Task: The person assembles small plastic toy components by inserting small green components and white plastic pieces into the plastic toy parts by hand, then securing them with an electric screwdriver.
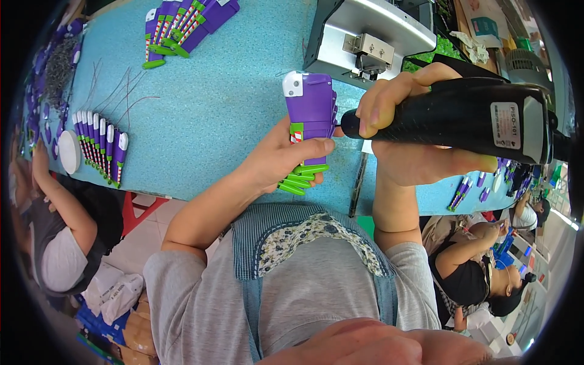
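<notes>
A fanned stack of purple plastic toy pieces with white corners and green ends is gripped in my left hand, the thumb pressed across its front. My right hand is wrapped round a thick black electric screwdriver, held lying sideways. The screwdriver's tip points left at the right edge of the stack, close to my left thumb. Whether the bit touches a screw is too small to tell. Small round metal screw heads show on the white corner of the front piece.
A blue table spreads in front of me. More purple pieces lie fanned at the back, and a row of them rests at the left beside a white disc. A grey metal machine stands behind the screwdriver. Other people sit at both sides.
</notes>
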Tool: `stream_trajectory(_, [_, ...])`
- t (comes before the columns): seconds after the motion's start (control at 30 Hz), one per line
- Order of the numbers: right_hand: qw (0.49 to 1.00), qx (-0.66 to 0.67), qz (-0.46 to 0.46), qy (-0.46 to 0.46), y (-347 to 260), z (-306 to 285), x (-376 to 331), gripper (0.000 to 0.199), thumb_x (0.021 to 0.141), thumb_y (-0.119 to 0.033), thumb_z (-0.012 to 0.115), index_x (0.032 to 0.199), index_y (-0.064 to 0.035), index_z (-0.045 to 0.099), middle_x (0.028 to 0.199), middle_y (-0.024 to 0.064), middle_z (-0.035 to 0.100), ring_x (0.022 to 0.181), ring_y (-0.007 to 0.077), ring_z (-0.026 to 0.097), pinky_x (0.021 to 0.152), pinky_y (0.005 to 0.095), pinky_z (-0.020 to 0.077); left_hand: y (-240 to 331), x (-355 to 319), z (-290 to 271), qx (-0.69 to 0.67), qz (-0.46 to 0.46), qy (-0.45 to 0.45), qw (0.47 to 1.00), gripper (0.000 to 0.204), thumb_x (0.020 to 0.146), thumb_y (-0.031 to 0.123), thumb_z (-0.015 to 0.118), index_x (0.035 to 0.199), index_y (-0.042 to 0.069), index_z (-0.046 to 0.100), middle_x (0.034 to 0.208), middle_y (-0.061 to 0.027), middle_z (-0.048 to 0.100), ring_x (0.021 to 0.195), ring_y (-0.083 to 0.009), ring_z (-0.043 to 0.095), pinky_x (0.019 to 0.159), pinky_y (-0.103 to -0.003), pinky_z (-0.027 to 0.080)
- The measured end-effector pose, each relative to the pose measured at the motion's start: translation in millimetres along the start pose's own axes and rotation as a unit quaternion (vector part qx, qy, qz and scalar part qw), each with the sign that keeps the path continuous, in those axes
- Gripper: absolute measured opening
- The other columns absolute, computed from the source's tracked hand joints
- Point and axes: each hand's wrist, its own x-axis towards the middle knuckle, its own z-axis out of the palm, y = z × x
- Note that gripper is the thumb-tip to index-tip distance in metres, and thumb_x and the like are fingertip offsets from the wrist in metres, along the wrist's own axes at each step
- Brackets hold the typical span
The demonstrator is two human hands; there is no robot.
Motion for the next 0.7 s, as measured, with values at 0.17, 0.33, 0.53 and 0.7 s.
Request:
stream_trajectory(0.17, [1.000, -0.001, 0.002, 0.020, -3, 3, -2, 0.100, 0.066, -0.089, 0.037, 0.114, -0.0024, 0.047, 0.066, 0.0135, 0.055, 0.047, 0.0197, 0.049, 0.045, 0.0289, 0.0419, -2, -4, 5, -0.008, 0.009, 0.005, 1.000, 0.039, 0.083, 0.014, 0.067, 0.116, 0.002, 0.050, 0.088, -0.0049, 0.058, 0.060, -0.0142, 0.059, 0.048, -0.029, 0.050])
stream_trajectory(0.33, [1.000, 0.012, -0.003, 0.010, -3, 2, -4, 0.100, 0.066, -0.089, 0.037, 0.115, -0.0021, 0.047, 0.068, 0.0136, 0.055, 0.049, 0.0201, 0.051, 0.047, 0.0291, 0.0424, -5, -4, 3, 0.006, 0.009, 0.001, 1.000, 0.039, 0.083, 0.015, 0.068, 0.115, 0.003, 0.051, 0.086, -0.0042, 0.058, 0.059, -0.0141, 0.059, 0.048, -0.029, 0.050])
stream_trajectory(0.53, [0.998, 0.051, -0.014, -0.014, -13, 3, 8, 0.098, 0.071, -0.086, 0.036, 0.123, -0.0030, 0.044, 0.072, 0.0134, 0.055, 0.056, 0.0214, 0.051, 0.055, 0.0332, 0.0418, 4, -5, -7, 0.003, 0.007, 0.021, 1.000, 0.040, 0.082, 0.017, 0.068, 0.116, 0.004, 0.051, 0.101, -0.0078, 0.062, 0.058, -0.0165, 0.061, 0.048, -0.029, 0.051])
stream_trajectory(0.7, [0.999, 0.010, -0.053, 0.002, -25, -9, 13, 0.102, 0.075, -0.085, 0.032, 0.129, 0.0022, 0.032, 0.074, 0.0157, 0.055, 0.057, 0.0222, 0.052, 0.054, 0.0316, 0.0450, 21, -9, -24, -0.024, 0.007, 0.021, 0.999, 0.040, 0.082, 0.021, 0.069, 0.113, 0.002, 0.052, 0.099, -0.0088, 0.062, 0.059, -0.0176, 0.062, 0.048, -0.031, 0.053])
